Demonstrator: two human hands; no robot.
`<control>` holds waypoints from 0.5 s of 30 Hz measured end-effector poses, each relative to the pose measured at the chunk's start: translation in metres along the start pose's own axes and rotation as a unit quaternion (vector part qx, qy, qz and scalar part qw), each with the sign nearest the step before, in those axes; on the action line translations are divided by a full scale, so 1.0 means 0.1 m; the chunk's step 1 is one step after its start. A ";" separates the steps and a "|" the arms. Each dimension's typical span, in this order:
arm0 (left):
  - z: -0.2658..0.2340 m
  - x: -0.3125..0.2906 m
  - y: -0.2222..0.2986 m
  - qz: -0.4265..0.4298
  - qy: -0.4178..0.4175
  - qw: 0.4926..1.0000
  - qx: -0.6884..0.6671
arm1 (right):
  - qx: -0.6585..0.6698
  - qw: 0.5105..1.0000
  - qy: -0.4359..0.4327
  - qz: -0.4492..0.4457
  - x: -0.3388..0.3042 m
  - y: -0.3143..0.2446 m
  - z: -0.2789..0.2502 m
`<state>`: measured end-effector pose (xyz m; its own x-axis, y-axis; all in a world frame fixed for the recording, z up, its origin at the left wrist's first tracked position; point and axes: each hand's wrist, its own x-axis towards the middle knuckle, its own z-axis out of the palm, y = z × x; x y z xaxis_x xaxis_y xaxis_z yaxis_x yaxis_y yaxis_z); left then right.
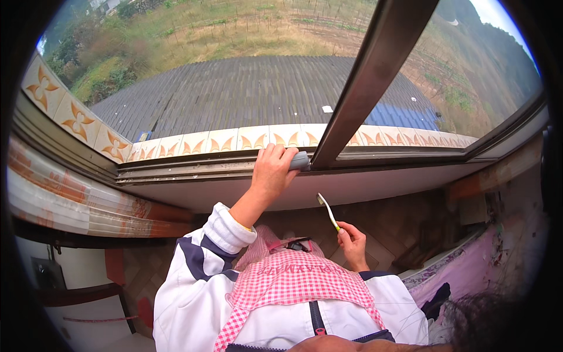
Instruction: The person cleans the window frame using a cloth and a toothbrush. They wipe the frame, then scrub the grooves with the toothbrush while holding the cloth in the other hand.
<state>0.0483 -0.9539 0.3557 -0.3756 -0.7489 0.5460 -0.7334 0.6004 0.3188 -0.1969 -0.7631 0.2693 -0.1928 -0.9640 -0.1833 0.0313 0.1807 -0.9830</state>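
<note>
On the window track (193,172), my left hand (272,170) is closed round a small grey rounded object (299,161), whose kind I cannot make out. The object sits beside the dark upright frame (352,100) of the sliding window. Lower and to the right, away from the sill, my right hand (352,243) grips a toothbrush (328,211) by its green end. Its white neck and bristled head point up toward the window wall, apart from the track.
Tiles with orange patterns (223,142) line the outer sill, with a dark tiled roof (234,94) beyond. A bunched curtain (76,193) hangs at the left. A pink-covered surface (463,281) lies at the lower right.
</note>
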 end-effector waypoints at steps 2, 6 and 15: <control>0.04 0.04 -0.03 0.010 -0.031 0.999 0.001 | -0.016 1.000 0.013 0.011 0.08 -0.08 0.05; -0.04 0.07 -0.11 0.041 -0.083 0.996 0.001 | -0.030 0.999 0.038 -0.026 0.13 -0.37 0.23; -0.86 -0.02 -0.59 0.015 -0.080 0.997 -0.014 | -0.340 0.903 0.205 -0.166 0.04 -1.21 0.58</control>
<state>0.1415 -0.9633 0.4024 -0.4834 -0.7647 0.4260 -0.7053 0.6285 0.3280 -0.1441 -0.8005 0.3867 -0.4317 -0.8593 0.2742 -0.6765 0.1073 -0.7286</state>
